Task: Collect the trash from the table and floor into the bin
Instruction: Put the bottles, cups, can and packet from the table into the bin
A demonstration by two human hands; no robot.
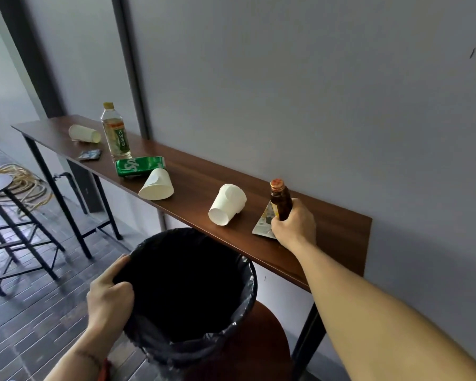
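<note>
While wrapped around the small brown bottle [280, 200], which stands upright near the right end of the table [327, 243] against the wall, the right hand [293, 224] also presses on a crumpled triangular wrapper [264, 224] lying just beside the bottle's base. Clenched firmly on the bottle; whether gripping the wrapper too, cannot tell. Bin [187, 295] lined with a black bag, held just below the table's front edge, its rim pinched closed-fisted by the left hand [109, 295].

Farther left along the tabletop: a tipped paper cup [227, 204], a flattened paper cup [157, 185], a crushed green can [139, 166], an upright clear plastic bottle [115, 133], a small dark packet [90, 154] and another paper cup on its side [84, 133]. Beyond, a stool [0, 185] and coiled hose [25, 182] on the floor.

Likely risks: glass slipping on the lift and striking the bin rim or floor; wrapper dragged off the edge and missing the bag; one-handed bin tilting under a heavy drop.
</note>
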